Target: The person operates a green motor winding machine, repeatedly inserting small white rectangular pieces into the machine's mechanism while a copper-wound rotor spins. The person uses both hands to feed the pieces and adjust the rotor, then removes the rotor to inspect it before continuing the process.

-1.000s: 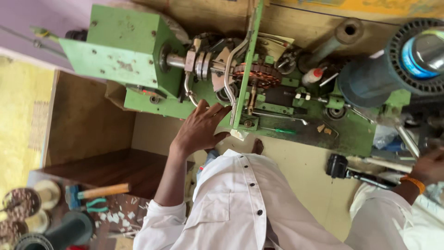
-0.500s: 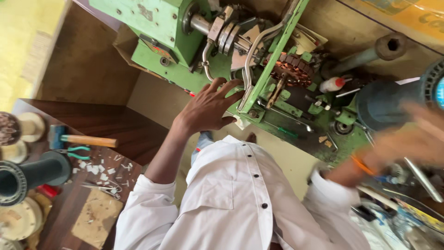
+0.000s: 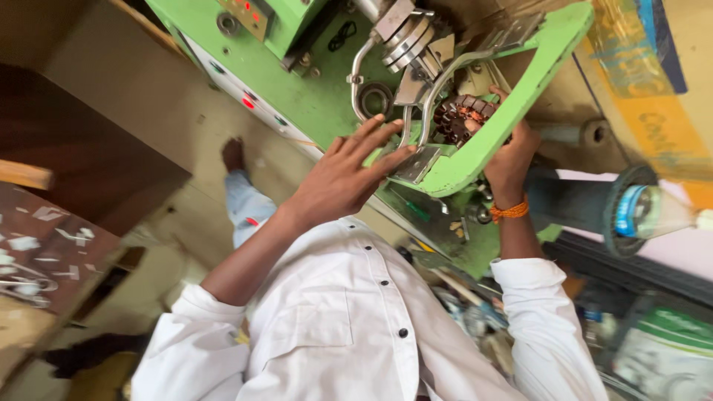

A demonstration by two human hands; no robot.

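The left hand (image 3: 343,177) lies flat and open, fingers spread, on the base of the green machine (image 3: 312,96), its fingertips touching a small metal plate (image 3: 417,162) at the lower end of the green arm (image 3: 512,111). It grips nothing. The right hand (image 3: 511,160) reaches up behind the green arm, fingers at the copper-wound core (image 3: 462,119), which sits between two bent metal rods (image 3: 427,111) near the machine's shaft. The arm hides most of this hand, so its closure and any hold cannot be told. An orange band (image 3: 509,212) circles the right wrist. A dark spool (image 3: 624,212) with a clear bottle-like end lies right of that wrist. The wooden tabletop (image 3: 44,238) at left carries white scraps. Items at lower right are blurred and cannot be identified.
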